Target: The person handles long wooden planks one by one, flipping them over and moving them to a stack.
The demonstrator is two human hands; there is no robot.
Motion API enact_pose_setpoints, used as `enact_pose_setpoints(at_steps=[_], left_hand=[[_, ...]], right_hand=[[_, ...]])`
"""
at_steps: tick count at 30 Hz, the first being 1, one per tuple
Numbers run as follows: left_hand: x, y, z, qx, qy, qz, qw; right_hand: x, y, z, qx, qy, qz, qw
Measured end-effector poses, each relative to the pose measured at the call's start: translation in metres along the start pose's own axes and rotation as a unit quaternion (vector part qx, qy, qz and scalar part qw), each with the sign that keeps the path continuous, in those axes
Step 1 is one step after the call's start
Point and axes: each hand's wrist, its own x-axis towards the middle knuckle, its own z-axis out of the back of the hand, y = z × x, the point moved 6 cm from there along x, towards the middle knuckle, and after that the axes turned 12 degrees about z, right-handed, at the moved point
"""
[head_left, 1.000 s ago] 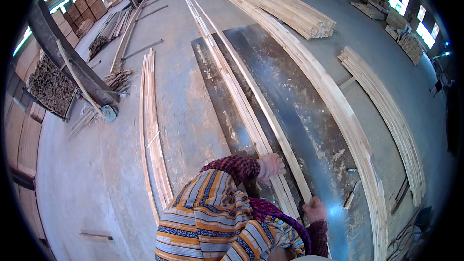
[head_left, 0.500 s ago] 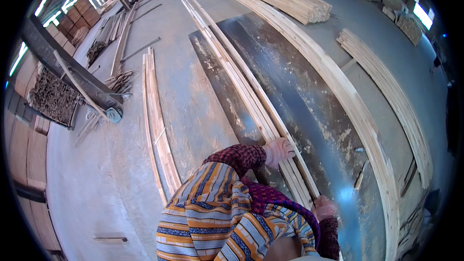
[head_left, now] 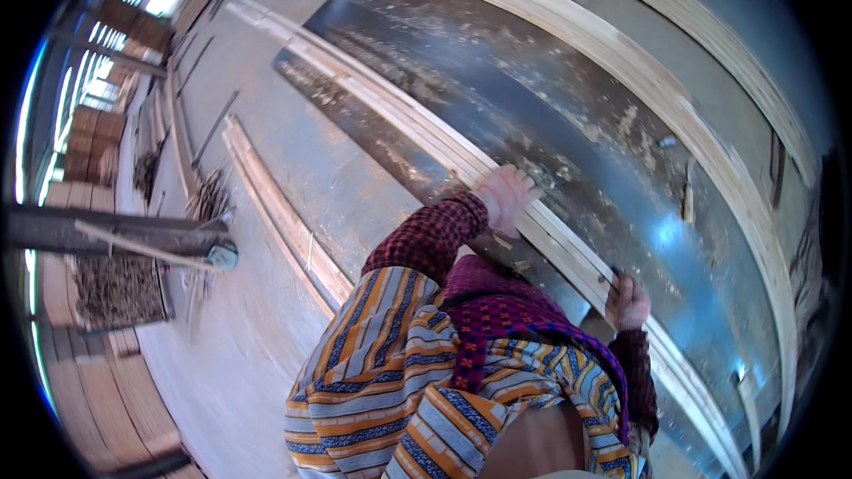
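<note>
A bundle of long, pale wooden strips (head_left: 401, 113) runs diagonally across a dark, scuffed board, side by side and close together. My left hand (head_left: 506, 199), in a pale pinkish glove, lies across the bundle with its fingers curled over the far edge. Nearer to me along the same strips, my right hand (head_left: 628, 303) is closed at the bundle, its fingers bent. A small dark thing (head_left: 612, 275) shows at its fingertips, too small to name. Part of the bundle beneath both hands is hidden.
Beyond the dark board (head_left: 497, 62) curves a long stack of pale strips (head_left: 612, 44), with another stack (head_left: 701, 22) farther out. More strips (head_left: 280, 204) lie on the floor at left. A dark post (head_left: 115, 232) and stacked boards (head_left: 115, 399) stand at the left side.
The view has turned, so the strips slant more. The outer strip, apart from the others before, now lies against them. My right hand is now bent over the bundle, a dark thing at its fingertips.
</note>
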Motion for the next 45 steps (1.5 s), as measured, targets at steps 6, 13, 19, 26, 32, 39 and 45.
enact_pose_setpoints(at_steps=[6,13,19,26,32,39,45], left_hand=[[0.007,0.0,-0.007,-0.011,-0.039,-0.006,0.999],[0.002,-0.01,-0.029,-0.002,-0.128,0.022,0.992],[0.006,-0.014,-0.027,-0.085,-0.147,-0.031,0.985],[0.005,-0.019,-0.045,-0.084,-0.067,-0.005,0.994],[0.016,-0.011,-0.048,-0.058,-0.122,-0.007,0.991],[0.024,-0.004,-0.079,-0.124,-0.115,-0.029,0.985],[0.006,-0.018,-0.028,-0.082,-0.089,-0.051,0.991]], right_hand=[[0.007,0.017,0.016,-0.079,-0.064,-0.005,0.995],[-0.038,-0.028,0.101,-0.215,-0.091,-0.184,0.955],[-0.049,-0.045,0.103,-0.323,0.046,-0.272,0.905],[-0.06,-0.033,0.113,-0.271,0.05,-0.3,0.913],[-0.043,-0.038,0.12,-0.293,-0.06,-0.254,0.92],[-0.047,-0.051,0.113,-0.31,0.007,-0.285,0.907],[-0.053,-0.056,0.107,-0.29,-0.1,-0.267,0.914]])
